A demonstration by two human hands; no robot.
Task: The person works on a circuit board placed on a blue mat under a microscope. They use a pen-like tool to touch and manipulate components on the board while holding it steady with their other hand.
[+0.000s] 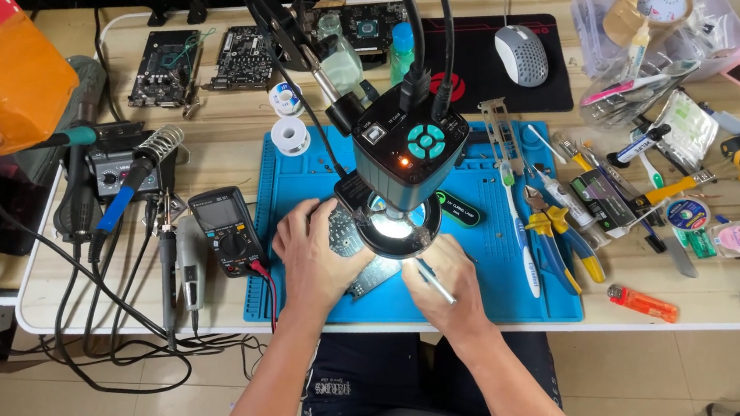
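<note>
My left hand [318, 252] rests flat on a dark circuit board [365, 274] that lies on the blue work mat [548, 292], pinning it down. My right hand [443, 280] grips a thin metal tool [434, 283], likely tweezers, its tip pointing toward the board under the lens. A black microscope camera [410, 145] with a lit ring light [397, 228] hangs over the board and hides most of it.
A black multimeter [226, 230] and a soldering station [113, 170] stand at the left. Solder spools [290, 136], spare boards [166, 64] and a mouse [521, 54] lie behind. Pliers [561, 236], tubes, an orange lighter [642, 302] and several tools crowd the right.
</note>
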